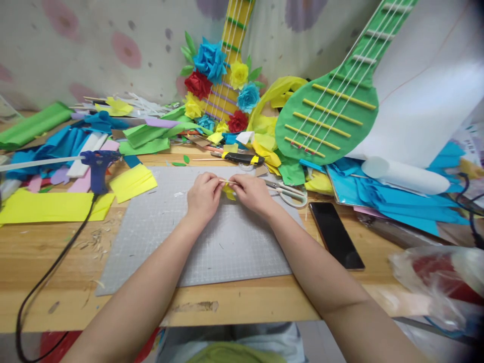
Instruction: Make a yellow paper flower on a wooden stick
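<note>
Over the grey cutting mat (pixel 242 252), my left hand (pixel 203 198) and my right hand (pixel 252 191) are close together, their fingers closed in a pinch. Between them runs a thin wooden stick (pixel 227 181), gripped at both ends. A small piece of yellow crepe paper (pixel 229 192) hangs under the stick; the fingers partly hide it, and I cannot tell how it is fixed. Just beyond the hands lies a black and yellow utility knife (pixel 242 158). White-handled scissors (pixel 289 191) rest to the right of my right hand.
A blue glue gun (pixel 97 171) with a trailing cord stands left, near folded yellow paper (pixel 49 205). A phone (pixel 336 235) lies right of the mat. Behind are a green paper instrument (pixel 327 118), a yellow one with paper flowers (pixel 227 91), and heaps of coloured paper.
</note>
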### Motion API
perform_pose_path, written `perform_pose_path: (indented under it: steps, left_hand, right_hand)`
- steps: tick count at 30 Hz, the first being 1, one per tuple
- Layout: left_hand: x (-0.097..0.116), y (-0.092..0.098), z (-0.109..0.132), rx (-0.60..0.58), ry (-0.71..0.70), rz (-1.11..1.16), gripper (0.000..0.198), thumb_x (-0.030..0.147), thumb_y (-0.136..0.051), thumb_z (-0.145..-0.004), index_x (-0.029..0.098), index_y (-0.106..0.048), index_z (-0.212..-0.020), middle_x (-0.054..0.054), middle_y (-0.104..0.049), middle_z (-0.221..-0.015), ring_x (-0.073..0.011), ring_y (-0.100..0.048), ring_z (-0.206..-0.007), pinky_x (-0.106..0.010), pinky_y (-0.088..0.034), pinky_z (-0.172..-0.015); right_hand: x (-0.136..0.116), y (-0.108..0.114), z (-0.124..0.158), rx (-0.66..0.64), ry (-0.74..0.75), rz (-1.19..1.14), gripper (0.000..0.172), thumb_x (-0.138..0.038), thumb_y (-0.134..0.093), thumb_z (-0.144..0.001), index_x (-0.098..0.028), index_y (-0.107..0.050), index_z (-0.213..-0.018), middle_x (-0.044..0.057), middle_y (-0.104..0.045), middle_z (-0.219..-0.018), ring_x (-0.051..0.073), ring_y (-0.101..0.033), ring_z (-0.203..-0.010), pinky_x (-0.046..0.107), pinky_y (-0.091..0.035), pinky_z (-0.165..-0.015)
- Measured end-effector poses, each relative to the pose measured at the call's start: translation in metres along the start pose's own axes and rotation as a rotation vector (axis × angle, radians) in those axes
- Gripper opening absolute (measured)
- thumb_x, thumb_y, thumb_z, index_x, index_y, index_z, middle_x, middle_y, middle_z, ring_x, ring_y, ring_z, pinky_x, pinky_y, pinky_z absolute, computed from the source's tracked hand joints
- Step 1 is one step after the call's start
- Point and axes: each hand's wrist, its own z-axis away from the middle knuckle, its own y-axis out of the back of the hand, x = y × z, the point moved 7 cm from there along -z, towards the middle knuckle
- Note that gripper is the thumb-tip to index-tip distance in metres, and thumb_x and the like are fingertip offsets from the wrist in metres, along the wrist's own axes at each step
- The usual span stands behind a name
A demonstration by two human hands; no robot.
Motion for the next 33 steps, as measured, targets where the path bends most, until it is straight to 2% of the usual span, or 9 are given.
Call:
perform_pose_path:
  steps: [11, 17, 21, 24, 27, 33]
  left_hand:
    - [-0.009, -0.01, -0.002, -0.041, 0.069, 0.198, 0.015, 0.023, -0.043, -0.084, 0.018, -0.056, -0.08, -0.005, -0.056, -0.086, -0.0167, -0.05, -0.085, -0.032, -0.042, -0.08]
    - [-0.012, -0.013, -0.004, -0.026, 0.114, 0.314, 0.011, 0.022, -0.047, -0.08, 0.018, -0.056, -0.074, -0.004, -0.053, -0.08, -0.0148, -0.05, -0.08, -0.03, -0.043, -0.074]
    - [-0.014, -0.014, -0.004, -0.025, 0.147, 0.358, 0.002, 0.017, -0.054, -0.071, 0.018, -0.055, -0.069, -0.002, -0.052, -0.078, -0.0134, -0.049, -0.076, -0.027, -0.042, -0.066]
    - [-0.019, -0.016, -0.004, -0.046, 0.213, 0.433, 0.008, 0.011, -0.053, -0.064, 0.018, -0.055, -0.067, 0.0, -0.05, -0.075, -0.0118, -0.048, -0.071, -0.024, -0.04, -0.06]
    - [-0.024, -0.02, -0.004, -0.065, 0.263, 0.497, 0.013, 0.007, -0.051, -0.061, 0.017, -0.057, -0.067, 0.001, -0.05, -0.073, -0.0111, -0.048, -0.069, -0.024, -0.039, -0.059]
    - [-0.025, -0.02, -0.004, -0.049, 0.266, 0.542, 0.012, 0.009, -0.05, -0.063, 0.018, -0.059, -0.066, 0.0, -0.05, -0.071, -0.0114, -0.048, -0.068, -0.025, -0.039, -0.059]
  right_hand:
    - [0.001, -0.002, -0.001, -0.069, -0.007, -0.013, 0.023, -0.029, -0.038, -0.089, -0.022, -0.059, -0.092, 0.003, -0.066, -0.086, 0.016, -0.057, -0.079, 0.024, -0.033, -0.063]
    - [0.003, -0.001, -0.002, -0.059, -0.035, -0.026, 0.021, -0.028, -0.04, -0.087, -0.023, -0.06, -0.09, 0.002, -0.066, -0.085, 0.016, -0.057, -0.079, 0.024, -0.031, -0.061]
    - [0.003, 0.002, -0.001, -0.038, -0.025, -0.077, 0.02, -0.028, -0.041, -0.086, -0.022, -0.061, -0.087, 0.001, -0.066, -0.082, 0.014, -0.056, -0.074, 0.023, -0.03, -0.059]
    - [0.002, 0.003, 0.0, -0.047, 0.009, -0.137, 0.021, -0.028, -0.042, -0.084, -0.021, -0.061, -0.085, 0.0, -0.065, -0.081, 0.013, -0.054, -0.07, 0.022, -0.03, -0.058]
    - [0.001, 0.002, 0.001, -0.083, 0.026, -0.162, 0.022, -0.029, -0.042, -0.084, -0.021, -0.062, -0.086, 0.001, -0.065, -0.081, 0.013, -0.054, -0.07, 0.022, -0.03, -0.059]
    - [0.002, 0.002, 0.0, -0.084, 0.007, -0.164, 0.022, -0.03, -0.042, -0.084, -0.021, -0.061, -0.085, 0.0, -0.065, -0.079, 0.013, -0.054, -0.07, 0.022, -0.029, -0.059]
